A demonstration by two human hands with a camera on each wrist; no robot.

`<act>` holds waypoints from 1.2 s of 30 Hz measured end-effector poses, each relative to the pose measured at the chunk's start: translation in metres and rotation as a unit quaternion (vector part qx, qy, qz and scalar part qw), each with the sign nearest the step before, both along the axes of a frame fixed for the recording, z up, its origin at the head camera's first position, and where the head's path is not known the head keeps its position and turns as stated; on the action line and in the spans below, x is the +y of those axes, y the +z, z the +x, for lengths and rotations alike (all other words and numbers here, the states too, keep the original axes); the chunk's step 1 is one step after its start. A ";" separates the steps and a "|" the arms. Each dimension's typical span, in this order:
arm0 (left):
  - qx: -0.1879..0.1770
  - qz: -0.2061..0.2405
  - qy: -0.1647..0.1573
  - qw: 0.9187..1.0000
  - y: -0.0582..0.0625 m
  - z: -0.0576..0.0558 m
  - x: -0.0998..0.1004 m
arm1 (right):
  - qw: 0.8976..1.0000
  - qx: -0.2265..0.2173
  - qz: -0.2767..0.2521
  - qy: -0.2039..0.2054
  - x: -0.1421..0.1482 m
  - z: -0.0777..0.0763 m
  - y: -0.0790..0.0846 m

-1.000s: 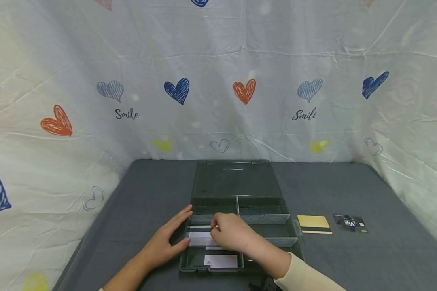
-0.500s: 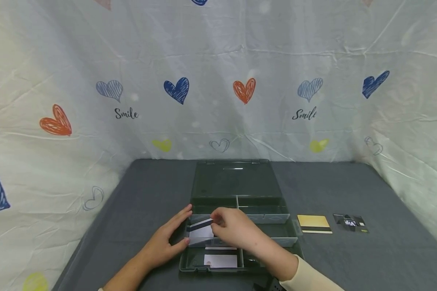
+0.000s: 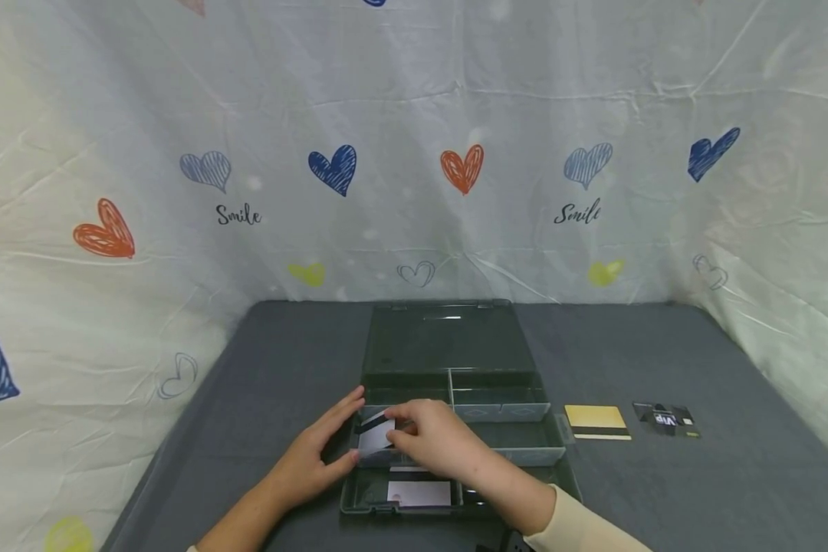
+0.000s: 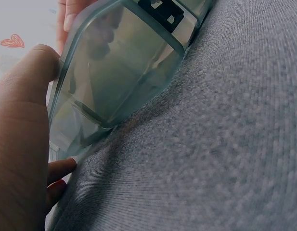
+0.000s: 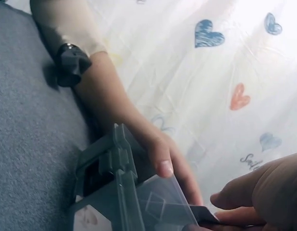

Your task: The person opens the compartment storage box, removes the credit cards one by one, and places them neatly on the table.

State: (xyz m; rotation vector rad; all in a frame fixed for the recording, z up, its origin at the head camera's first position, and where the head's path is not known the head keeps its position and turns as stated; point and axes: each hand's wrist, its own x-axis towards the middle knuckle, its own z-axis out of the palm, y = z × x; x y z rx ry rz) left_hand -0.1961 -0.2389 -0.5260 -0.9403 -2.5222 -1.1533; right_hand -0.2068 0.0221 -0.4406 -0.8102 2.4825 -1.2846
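A dark translucent plastic box [image 3: 448,341] with divided compartments stands on the table, its lid laid back. My right hand [image 3: 441,438] pinches a white card with a dark stripe [image 3: 376,438] at its right edge, tilted in the left middle compartment. In the right wrist view a dark edge of this card [image 5: 205,213] shows beside the fingers. My left hand [image 3: 310,460] rests against the box's left side, fingers spread and thumb at the rim. Another white card [image 3: 419,493] lies in the front left compartment.
To the right of the box lie a gold card with a dark stripe [image 3: 597,422] and a black VIP card [image 3: 665,420]. A grey cloth [image 3: 303,353] covers the table. Behind it hangs a white curtain [image 3: 400,222] printed with hearts.
The right hand has lifted one edge of the striped white card and moved it slightly left, tilting it in the compartment. The left hand stays in place.
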 end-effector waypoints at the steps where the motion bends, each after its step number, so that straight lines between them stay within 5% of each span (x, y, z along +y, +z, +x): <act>1: 0.001 0.000 0.000 1.000 0.000 0.000 0.000 | 1.000 0.005 0.000 -0.003 0.001 -0.001 0.000; 11: -0.009 -0.012 0.016 1.000 0.000 0.001 0.001 | 0.998 -0.022 -0.038 -0.034 0.012 -0.008 -0.003; 19: -0.011 -0.011 0.019 1.000 0.002 0.003 0.002 | 0.975 -0.144 -0.160 -0.055 0.030 -0.009 0.002; 36: -0.003 -0.018 0.014 1.000 0.003 0.003 0.001 | 0.954 -0.216 -0.201 -0.048 0.087 -0.003 0.008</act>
